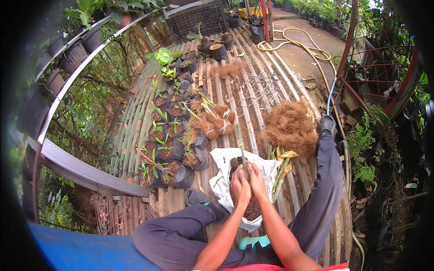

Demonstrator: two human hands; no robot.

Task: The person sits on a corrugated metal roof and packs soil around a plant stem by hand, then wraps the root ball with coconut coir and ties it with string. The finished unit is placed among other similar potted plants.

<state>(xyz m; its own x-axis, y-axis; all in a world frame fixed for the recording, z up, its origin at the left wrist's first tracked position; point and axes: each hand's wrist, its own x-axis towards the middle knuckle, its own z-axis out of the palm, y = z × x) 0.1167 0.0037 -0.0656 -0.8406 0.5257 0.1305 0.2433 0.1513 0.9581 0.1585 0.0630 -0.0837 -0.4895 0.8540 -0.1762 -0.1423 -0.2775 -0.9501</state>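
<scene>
My left hand (239, 185) and my right hand (257, 180) are pressed together around the base of a thin green plant stem (240, 147) that stands upright between them. Both hands are closed on it, over a white sack (222, 180) spread on the bamboo-slat platform (253, 90) with dark soil in it. Beside the sack on the right lie loose cuttings with yellow-green leaves (280, 162).
Rows of black grow bags with small green plants (165, 149) stand to the left. Wrapped fibre balls (217, 124) lie ahead, and a pile of brown coconut fibre (291, 126) to the right. A yellow hose (312, 52) runs beyond. A curved railing (68, 167) bounds the left edge.
</scene>
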